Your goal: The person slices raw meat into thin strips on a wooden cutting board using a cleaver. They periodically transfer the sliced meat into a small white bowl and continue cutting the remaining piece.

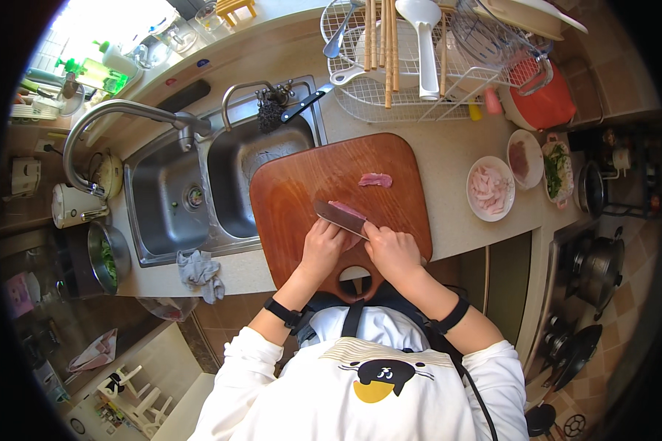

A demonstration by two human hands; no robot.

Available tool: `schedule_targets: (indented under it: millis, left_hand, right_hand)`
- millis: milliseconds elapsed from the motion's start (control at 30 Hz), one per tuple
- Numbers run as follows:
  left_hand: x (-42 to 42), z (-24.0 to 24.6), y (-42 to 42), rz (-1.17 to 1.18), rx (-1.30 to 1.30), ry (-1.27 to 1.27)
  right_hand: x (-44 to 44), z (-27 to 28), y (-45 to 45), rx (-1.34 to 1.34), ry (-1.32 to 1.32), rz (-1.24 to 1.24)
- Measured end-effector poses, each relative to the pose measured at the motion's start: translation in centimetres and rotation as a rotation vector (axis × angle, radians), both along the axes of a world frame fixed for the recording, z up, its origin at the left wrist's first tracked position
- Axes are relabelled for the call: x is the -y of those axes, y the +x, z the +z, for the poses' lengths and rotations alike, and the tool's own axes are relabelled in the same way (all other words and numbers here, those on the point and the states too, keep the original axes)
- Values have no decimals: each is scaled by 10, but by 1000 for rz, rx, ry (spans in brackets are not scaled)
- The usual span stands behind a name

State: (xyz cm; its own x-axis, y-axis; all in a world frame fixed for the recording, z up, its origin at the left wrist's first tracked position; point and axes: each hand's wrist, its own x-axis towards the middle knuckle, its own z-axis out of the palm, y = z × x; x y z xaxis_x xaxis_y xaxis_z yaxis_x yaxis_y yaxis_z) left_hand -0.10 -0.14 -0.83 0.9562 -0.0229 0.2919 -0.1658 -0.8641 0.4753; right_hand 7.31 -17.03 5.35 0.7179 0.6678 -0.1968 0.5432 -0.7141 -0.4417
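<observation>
My right hand [394, 247] grips a kitchen knife [339, 216] whose wide blade points left over the wooden cutting board [292, 182]. Close against the near side of the blade, my left hand [325, 243] rests with curled fingers on a piece of raw meat [354, 240], which is mostly hidden by the hands and knife. A thin strip of the meat [346, 208] shows along the far side of the blade. Farther up the board lies a separate piece of raw meat [375, 179].
A double steel sink [168, 190] adjoins the board's left side, with a second knife [303, 107] at its rim. White bowls of pale sliced meat [490, 189] and darker meat [524, 159] stand right, beside a dish of greens [556, 171]. A wire dish rack [358, 105] stands behind.
</observation>
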Motion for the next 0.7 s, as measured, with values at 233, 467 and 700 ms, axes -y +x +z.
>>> schedule_targets:
  millis: [233, 467, 700]
  left_hand:
    - [2, 1, 2, 28, 44, 47]
    - [1, -2, 1, 13, 17, 77]
    - [2, 2, 1, 12, 11, 34]
  right_hand:
    - [9, 7, 8, -134, -93, -33]
    - [3, 2, 13, -143, -167, -29]
    - [1, -6, 11, -99, -146, -39]
